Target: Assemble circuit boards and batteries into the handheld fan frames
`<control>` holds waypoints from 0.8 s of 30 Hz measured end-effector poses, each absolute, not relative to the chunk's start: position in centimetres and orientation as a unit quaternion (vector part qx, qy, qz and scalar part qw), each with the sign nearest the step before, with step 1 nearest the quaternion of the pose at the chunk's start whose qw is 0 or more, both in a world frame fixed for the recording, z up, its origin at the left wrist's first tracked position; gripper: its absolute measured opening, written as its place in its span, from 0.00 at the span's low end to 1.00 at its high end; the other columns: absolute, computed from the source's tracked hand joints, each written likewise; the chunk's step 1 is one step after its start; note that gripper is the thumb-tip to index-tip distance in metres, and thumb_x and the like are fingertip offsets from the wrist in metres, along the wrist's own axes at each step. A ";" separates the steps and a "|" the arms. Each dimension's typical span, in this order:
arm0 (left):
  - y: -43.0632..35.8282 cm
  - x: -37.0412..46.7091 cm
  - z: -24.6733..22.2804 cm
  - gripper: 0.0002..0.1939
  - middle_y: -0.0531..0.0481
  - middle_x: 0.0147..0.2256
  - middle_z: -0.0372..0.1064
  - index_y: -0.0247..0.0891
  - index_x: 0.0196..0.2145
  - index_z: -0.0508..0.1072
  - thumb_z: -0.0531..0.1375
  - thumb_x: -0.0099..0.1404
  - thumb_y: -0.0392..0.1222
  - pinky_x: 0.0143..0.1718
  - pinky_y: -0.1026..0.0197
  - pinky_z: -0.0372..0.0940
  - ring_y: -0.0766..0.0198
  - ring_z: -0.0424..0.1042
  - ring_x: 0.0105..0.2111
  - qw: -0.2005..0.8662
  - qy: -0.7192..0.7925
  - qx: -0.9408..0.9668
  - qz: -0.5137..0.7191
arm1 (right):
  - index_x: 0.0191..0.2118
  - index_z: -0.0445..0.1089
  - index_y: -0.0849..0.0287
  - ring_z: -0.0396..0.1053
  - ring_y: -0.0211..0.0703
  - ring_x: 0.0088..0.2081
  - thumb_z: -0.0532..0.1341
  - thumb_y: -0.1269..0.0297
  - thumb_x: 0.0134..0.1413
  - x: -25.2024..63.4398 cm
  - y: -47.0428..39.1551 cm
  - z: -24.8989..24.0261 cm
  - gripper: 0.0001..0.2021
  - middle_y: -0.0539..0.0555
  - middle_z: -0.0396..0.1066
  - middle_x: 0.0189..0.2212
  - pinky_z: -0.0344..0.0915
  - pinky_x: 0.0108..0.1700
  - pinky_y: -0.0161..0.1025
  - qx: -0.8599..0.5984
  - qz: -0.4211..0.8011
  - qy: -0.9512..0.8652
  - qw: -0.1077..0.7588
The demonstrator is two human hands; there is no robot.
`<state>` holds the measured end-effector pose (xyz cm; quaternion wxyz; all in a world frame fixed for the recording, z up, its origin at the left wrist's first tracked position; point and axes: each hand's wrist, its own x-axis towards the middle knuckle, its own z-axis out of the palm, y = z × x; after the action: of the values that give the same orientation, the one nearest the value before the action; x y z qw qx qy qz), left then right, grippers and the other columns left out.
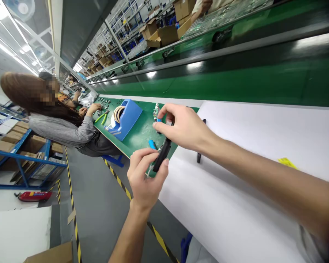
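A long black plastic casing [162,154] is held at a slant above the edge of the table. My left hand [145,177] grips its lower end between thumb and fingers. At its upper end my right hand [182,126] is closed round it, and the fingers hide that end. Something thin and pale, perhaps a wire, shows by my left fingers. Just beyond the right fingertips lies a small circuit board [155,110] with a blue part partly hidden. A bright blue piece [152,144] is on the green mat behind my left hand.
A blue tape dispenser [130,118] stands on the green tabletop [138,133], with green-handled pliers [104,117] beyond. White sheeting [235,182] bears a black pen [199,157] and a yellow scrap [287,162]. A co-worker [63,128] sits at left. A green conveyor [222,78] runs behind.
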<state>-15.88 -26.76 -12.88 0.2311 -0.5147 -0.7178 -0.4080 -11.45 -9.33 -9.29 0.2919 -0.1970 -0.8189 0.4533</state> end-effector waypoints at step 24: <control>-27.2 -15.1 -14.7 0.02 0.52 0.34 0.67 0.41 0.33 0.77 0.66 0.61 0.40 0.37 0.61 0.63 0.65 0.66 0.34 0.040 -0.787 -0.368 -0.493 | 0.32 0.71 0.58 0.66 0.41 0.21 0.59 0.64 0.54 -12.3 -8.6 -10.1 0.05 0.52 0.71 0.23 0.60 0.28 0.39 -0.261 0.487 -0.825 0.117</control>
<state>-15.07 -27.19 -14.68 0.0405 -0.3683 -0.7873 -0.4929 -12.30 -8.65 -10.13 0.1174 -0.2609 -0.8252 0.4870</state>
